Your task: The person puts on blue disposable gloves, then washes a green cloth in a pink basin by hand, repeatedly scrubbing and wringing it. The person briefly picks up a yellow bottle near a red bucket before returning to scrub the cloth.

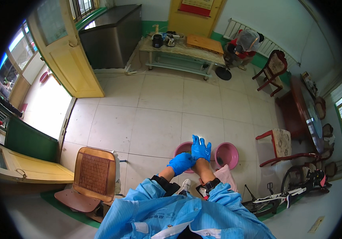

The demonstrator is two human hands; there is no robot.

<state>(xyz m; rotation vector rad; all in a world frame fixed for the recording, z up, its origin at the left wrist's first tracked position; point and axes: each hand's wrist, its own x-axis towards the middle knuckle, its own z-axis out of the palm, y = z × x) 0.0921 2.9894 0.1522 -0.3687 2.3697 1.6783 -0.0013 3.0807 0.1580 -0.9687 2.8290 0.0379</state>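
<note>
Both my hands wear blue disposable gloves and are held over the floor before me. My left hand [181, 164] is closed at the wrist of my right hand, its fingers on the cuff of the right glove. My right hand [201, 149] points away from me with its fingers spread, holding nothing. Behind the hands sits a pink plastic basin [182, 147], partly hidden by them, with something green inside. A second pink basin [233, 155] stands to the right and has a dark item in it. Beside that basin is a pale pink cloth [227, 176].
A chair with a woven back [94, 173] is at left, near an open yellow door [69, 65]. A bicycle [281, 195] lies or leans at right, below a wooden chair [281, 143]. A low table [177, 44] stands ahead; a person [244, 44] bends beside it.
</note>
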